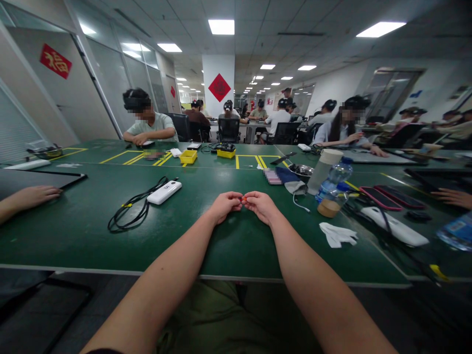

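Observation:
Over the green table (177,250), my left hand (224,206) and my right hand (260,205) meet at the fingertips. The left one is closed in a pinch on a small dark red piece (241,199). Pinched in the right one is a small orange piece (245,198) that touches or nearly touches the red one. Fingers cover most of both pieces, so their kind and whether they are joined cannot be made out.
A white power bank (164,192) with a coiled black cable (127,211) lies left. On the right stand a water bottle (334,177), a grey-white tumbler (323,172) and a crumpled tissue (337,235). Yellow trays (188,157) sit farther back. Co-workers' hands (40,193) rest at both sides.

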The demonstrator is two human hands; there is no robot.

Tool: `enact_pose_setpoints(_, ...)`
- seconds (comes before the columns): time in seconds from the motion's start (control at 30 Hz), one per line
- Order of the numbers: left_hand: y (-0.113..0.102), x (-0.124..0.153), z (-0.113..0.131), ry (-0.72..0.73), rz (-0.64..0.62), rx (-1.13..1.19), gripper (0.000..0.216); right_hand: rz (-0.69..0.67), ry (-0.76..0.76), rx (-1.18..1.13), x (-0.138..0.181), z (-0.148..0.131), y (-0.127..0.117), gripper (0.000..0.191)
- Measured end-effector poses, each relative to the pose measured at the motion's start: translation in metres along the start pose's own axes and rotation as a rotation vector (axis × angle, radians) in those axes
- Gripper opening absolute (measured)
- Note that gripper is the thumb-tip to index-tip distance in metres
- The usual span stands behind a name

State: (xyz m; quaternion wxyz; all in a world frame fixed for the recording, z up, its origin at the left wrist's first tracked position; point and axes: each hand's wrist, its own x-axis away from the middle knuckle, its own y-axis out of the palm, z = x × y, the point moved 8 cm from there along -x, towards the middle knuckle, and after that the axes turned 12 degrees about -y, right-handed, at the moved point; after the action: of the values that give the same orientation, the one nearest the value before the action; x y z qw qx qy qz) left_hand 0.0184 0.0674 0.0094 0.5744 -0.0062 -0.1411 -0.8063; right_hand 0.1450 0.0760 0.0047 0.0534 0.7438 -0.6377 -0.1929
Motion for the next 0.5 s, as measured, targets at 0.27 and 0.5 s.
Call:
enact_pose_setpoints(0.27, -0.0012, 0.0013, 0.0013, -0.004, 0.028, 0.011, 0.031, -0.040, -0.036, 0.010, 0.0009, -0.0052, 0.0057, 0.013)
enact_pose_setpoints(0.5, -0.0038, 0.0011, 0.0019, 0.007, 0.059, 0.043, 0.029, -0.011, -0.024, 0.016, 0.0013, -0.0058, 0.0038, 0.012)
